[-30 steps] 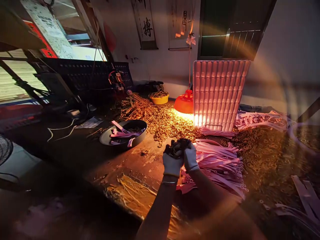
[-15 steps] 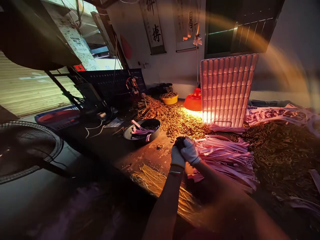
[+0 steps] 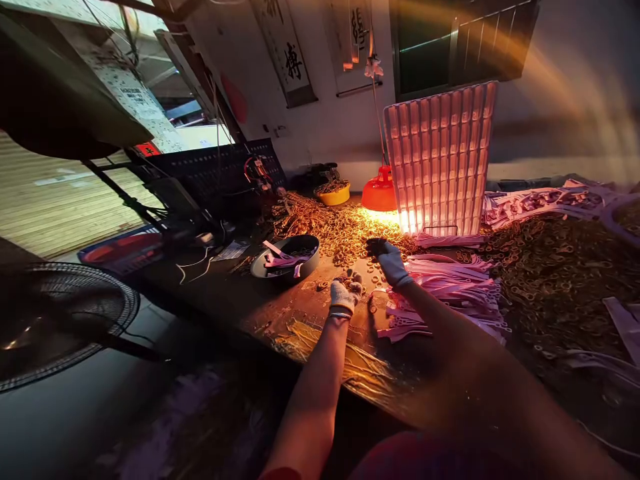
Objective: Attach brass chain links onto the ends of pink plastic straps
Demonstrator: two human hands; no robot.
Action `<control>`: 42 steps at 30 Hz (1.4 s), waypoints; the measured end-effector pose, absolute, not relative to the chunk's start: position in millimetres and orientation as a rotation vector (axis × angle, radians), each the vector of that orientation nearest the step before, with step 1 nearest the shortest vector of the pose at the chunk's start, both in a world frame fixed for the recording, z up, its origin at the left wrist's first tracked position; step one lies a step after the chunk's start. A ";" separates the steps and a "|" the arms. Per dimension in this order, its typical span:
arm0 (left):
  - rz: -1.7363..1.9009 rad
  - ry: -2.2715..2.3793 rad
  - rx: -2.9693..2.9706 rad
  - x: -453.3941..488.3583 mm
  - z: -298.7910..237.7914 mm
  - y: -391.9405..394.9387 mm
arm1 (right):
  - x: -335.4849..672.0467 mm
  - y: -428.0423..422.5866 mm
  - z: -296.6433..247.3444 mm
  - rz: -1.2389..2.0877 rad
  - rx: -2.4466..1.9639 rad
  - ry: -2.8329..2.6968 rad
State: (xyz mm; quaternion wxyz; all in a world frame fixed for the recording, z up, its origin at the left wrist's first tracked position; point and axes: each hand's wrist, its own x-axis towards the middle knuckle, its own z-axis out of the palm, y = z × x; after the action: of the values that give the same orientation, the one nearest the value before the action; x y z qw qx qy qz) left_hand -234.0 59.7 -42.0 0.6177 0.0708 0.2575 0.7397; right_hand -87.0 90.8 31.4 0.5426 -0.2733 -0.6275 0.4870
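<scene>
My left hand (image 3: 346, 292), in a white work glove with dark fingertips, is held low over the table with its fingers curled. Whatever it holds, if anything, is too small to make out. My right hand (image 3: 389, 260), gloved alike, reaches forward with fingers stretched out, at the near edge of a heap of small brass-coloured ring-like pieces (image 3: 345, 230). A few loose rings lie on the table between the two hands. Just right of my right hand is a stack of pink straps (image 3: 450, 287), lying side by side.
A red lamp (image 3: 379, 193) glows over the heap, beside an upright ribbed plastic tray (image 3: 443, 160). Left of my hands stands a dark round pan (image 3: 310, 265) with pink straps inside. Farther back is a yellow bowl (image 3: 334, 197). A fan (image 3: 65, 320) is at left.
My two hands were together over the table; now they are apart. The right has moved forward to the heap with its fingers stretched, while the left stays nearer me. The view has shifted slightly.
</scene>
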 end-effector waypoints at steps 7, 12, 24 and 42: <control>1.659 0.542 0.051 -251.7 -49.8 49.1 | -2.6 47.0 -15.6 1.336 -0.746 -1.540; 1.613 0.454 -0.007 -260.1 -52.9 38.4 | 35.9 0.8 -59.9 1.297 -0.801 -1.565; 1.482 0.386 0.074 -241.2 -58.6 0.7 | 94.8 -70.8 -123.4 0.899 -0.970 -1.864; 1.067 0.649 0.211 -98.9 -61.1 -73.8 | 113.6 -92.7 -81.1 0.914 -0.965 -1.779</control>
State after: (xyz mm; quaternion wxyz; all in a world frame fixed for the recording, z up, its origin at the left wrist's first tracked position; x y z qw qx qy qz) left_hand -98.9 -73.8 -61.1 0.8060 0.0985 0.3034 0.4986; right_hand 113.6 -92.7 -81.1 0.4445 -0.3893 -0.7176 0.3688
